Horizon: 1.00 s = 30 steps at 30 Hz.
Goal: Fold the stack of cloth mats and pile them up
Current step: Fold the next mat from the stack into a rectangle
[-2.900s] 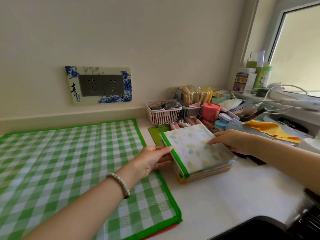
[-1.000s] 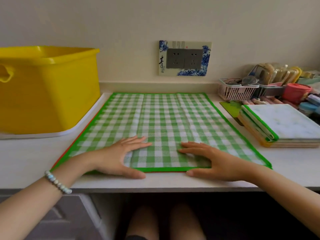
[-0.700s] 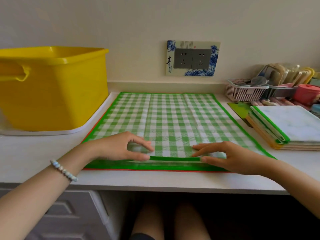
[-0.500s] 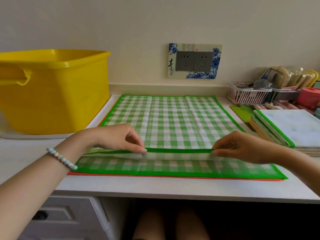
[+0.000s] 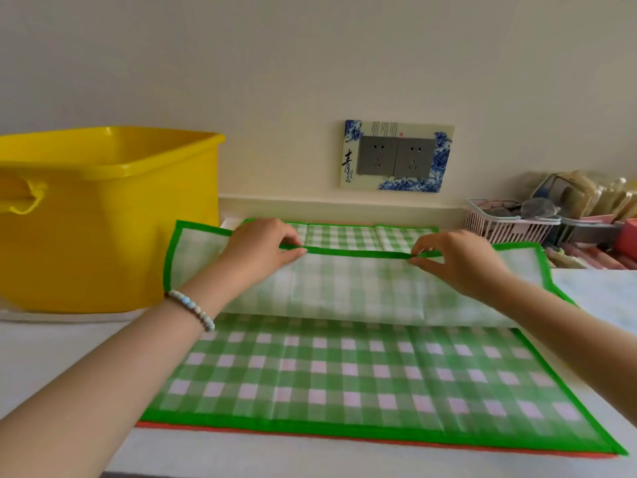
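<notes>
The white surface [image 5: 51, 357] was occupied at its left by a yellow tub [image 5: 103, 219], from which all places here are given. Directly right of the tub, the stack of cloth mats [image 5: 344, 374] was spread flat, its near edge well forward of the tub.

The top mat [image 5: 344, 291], green-checked, was caught halfway through its first fold. Its near half was raised and turned back so that the paler underside was shown. Its far edge lay flat, level with the tub's back, and its left corner was lifted in front of the tub's right wall. Below it a second checked mat [image 5: 344, 405] was uncovered, and a thin orange edge [image 5: 310, 430] of a third was seen under that.

The left hand [image 5: 262, 246] was set nearer the tub and the right hand [image 5: 455, 260] farther right. Each grip was closed to a narrow pinch of thumb and fingers on the green hem [image 5: 358, 252], and nothing else was held.

Further right of the tub, a pale patterned sheet [image 5: 599, 294] was cut off by the frame; whether it was a finished pile could not be told.

The task was judged far from finished. This fold had yet to be laid down and halved again, and at least two mats were left unfolded.
</notes>
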Each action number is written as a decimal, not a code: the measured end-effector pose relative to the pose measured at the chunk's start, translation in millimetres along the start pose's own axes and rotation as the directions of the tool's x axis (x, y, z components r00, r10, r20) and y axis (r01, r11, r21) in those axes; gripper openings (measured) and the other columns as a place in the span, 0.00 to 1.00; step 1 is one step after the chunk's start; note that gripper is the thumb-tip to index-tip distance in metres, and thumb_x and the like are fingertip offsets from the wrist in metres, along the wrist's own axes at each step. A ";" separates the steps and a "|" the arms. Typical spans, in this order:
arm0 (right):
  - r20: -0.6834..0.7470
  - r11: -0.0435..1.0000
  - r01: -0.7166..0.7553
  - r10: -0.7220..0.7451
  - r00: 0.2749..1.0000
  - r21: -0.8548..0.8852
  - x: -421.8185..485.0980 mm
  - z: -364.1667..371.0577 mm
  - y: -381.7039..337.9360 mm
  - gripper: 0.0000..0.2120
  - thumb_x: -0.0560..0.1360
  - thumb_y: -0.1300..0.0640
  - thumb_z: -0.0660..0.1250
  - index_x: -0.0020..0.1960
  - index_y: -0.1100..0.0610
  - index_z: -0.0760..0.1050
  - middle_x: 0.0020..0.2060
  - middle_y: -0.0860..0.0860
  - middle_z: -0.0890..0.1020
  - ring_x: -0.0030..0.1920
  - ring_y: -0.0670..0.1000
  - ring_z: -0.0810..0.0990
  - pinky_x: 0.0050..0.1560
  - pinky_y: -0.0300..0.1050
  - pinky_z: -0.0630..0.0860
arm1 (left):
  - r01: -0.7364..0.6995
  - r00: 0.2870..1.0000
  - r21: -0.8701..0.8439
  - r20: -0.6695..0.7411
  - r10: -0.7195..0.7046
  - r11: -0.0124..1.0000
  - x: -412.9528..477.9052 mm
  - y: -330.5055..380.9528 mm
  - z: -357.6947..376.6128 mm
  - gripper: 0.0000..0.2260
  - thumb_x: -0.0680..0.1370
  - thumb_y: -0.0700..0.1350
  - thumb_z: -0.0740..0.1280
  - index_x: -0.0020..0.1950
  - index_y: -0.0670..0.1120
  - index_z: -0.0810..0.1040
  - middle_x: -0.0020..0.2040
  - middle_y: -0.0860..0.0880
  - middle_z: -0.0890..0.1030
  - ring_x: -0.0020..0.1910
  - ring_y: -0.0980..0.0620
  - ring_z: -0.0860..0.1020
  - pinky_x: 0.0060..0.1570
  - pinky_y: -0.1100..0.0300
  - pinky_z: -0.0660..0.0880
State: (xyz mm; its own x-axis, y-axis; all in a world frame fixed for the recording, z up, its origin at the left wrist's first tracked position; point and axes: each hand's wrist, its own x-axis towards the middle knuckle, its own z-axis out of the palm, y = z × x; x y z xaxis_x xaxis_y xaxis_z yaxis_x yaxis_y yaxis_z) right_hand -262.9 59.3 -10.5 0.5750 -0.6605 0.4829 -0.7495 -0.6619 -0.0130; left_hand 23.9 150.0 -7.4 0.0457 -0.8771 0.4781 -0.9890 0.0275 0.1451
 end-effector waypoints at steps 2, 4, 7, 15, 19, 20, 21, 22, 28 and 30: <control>-0.013 0.999 -0.034 0.035 0.999 0.039 9.3 16.4 4.2 0.09 0.73 0.50 0.69 0.50 0.52 0.81 0.48 0.50 0.84 0.48 0.53 0.81 0.48 0.47 0.77 | -0.001 0.999 -0.021 -0.051 0.000 1.000 1.0 -0.4 12.6 0.12 0.75 0.54 0.69 0.55 0.52 0.81 0.56 0.54 0.82 0.55 0.52 0.78 0.51 0.62 0.67; -0.012 0.996 -0.068 0.069 0.998 0.062 17.6 32.8 9.4 0.09 0.74 0.50 0.69 0.50 0.53 0.81 0.48 0.51 0.84 0.49 0.54 0.81 0.48 0.46 0.74 | -0.002 0.999 -0.075 -0.052 -0.002 0.997 -0.4 1.5 23.7 0.15 0.75 0.55 0.68 0.60 0.52 0.78 0.61 0.53 0.79 0.60 0.51 0.75 0.58 0.60 0.66; -0.010 0.991 -0.104 0.105 0.994 0.085 27.2 56.5 16.4 0.09 0.74 0.50 0.69 0.50 0.53 0.81 0.47 0.50 0.84 0.49 0.54 0.80 0.49 0.45 0.71 | -0.005 1.000 -0.172 0.004 0.005 0.985 -2.4 5.1 40.5 0.15 0.77 0.56 0.64 0.61 0.52 0.77 0.61 0.54 0.78 0.61 0.53 0.75 0.58 0.60 0.67; 0.084 0.981 -0.174 0.167 0.982 0.081 46.8 99.1 28.9 0.10 0.75 0.48 0.67 0.53 0.52 0.79 0.50 0.49 0.83 0.52 0.52 0.78 0.53 0.45 0.72 | -0.009 0.954 -0.086 0.298 0.034 0.996 -5.3 5.4 79.6 0.31 0.74 0.70 0.54 0.70 0.54 0.67 0.70 0.57 0.69 0.69 0.56 0.65 0.68 0.59 0.57; 0.082 0.978 -0.191 0.184 0.979 0.083 51.4 103.8 30.2 0.11 0.75 0.49 0.66 0.55 0.52 0.78 0.52 0.49 0.82 0.54 0.52 0.78 0.55 0.46 0.71 | -0.013 0.916 -0.049 0.401 0.032 0.999 -10.3 0.4 95.8 0.34 0.74 0.71 0.49 0.75 0.55 0.58 0.76 0.56 0.59 0.74 0.56 0.56 0.72 0.55 0.51; 0.069 0.975 -0.198 0.192 0.979 0.099 52.4 102.8 28.3 0.11 0.75 0.50 0.66 0.56 0.53 0.77 0.53 0.49 0.82 0.54 0.52 0.78 0.55 0.46 0.71 | -0.013 0.907 -0.038 0.419 0.027 0.999 -10.9 -0.7 99.2 0.34 0.74 0.71 0.47 0.76 0.55 0.56 0.77 0.56 0.56 0.75 0.56 0.54 0.73 0.54 0.49; 0.054 0.972 -0.204 0.199 0.979 0.116 53.1 101.1 25.5 0.12 0.76 0.50 0.66 0.57 0.53 0.77 0.54 0.50 0.81 0.55 0.52 0.77 0.56 0.46 0.71 | -0.009 0.903 -0.028 0.429 0.020 1.000 -11.1 -1.7 102.1 0.34 0.74 0.71 0.46 0.76 0.56 0.55 0.77 0.56 0.54 0.75 0.56 0.52 0.73 0.53 0.47; 0.037 0.970 -0.205 0.202 0.979 0.128 53.8 99.2 21.2 0.13 0.76 0.51 0.66 0.59 0.53 0.76 0.55 0.50 0.80 0.56 0.53 0.77 0.57 0.47 0.71 | -0.002 0.903 -0.021 0.430 0.011 1.000 -10.6 -2.6 104.4 0.34 0.74 0.70 0.46 0.76 0.56 0.54 0.77 0.55 0.53 0.76 0.55 0.50 0.74 0.52 0.46; 0.108 0.928 -0.177 0.149 0.983 0.327 45.0 98.2 -36.4 0.14 0.78 0.48 0.62 0.61 0.51 0.74 0.61 0.48 0.77 0.60 0.50 0.75 0.58 0.41 0.68 | 0.075 0.907 -0.079 0.420 -0.035 0.994 -7.2 -4.8 111.5 0.31 0.76 0.68 0.48 0.76 0.57 0.54 0.78 0.55 0.52 0.76 0.54 0.49 0.74 0.50 0.44; 0.164 0.922 -0.164 0.112 0.980 0.351 41.2 104.8 -54.8 0.16 0.78 0.48 0.60 0.64 0.50 0.72 0.63 0.47 0.75 0.63 0.49 0.73 0.60 0.39 0.66 | 0.099 0.909 -0.091 0.414 -0.053 0.991 -9.5 -3.7 113.1 0.31 0.76 0.68 0.48 0.76 0.57 0.54 0.78 0.56 0.52 0.76 0.54 0.48 0.74 0.51 0.43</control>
State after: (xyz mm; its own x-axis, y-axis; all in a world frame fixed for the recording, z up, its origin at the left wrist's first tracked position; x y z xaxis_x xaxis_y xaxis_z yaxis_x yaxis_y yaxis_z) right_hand -163.8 31.2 -81.6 0.5332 -0.7796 0.3284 -0.6699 -0.6262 -0.3990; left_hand 11.3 104.0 -110.5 0.0357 -0.9970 0.0682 -0.9626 -0.0159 0.2705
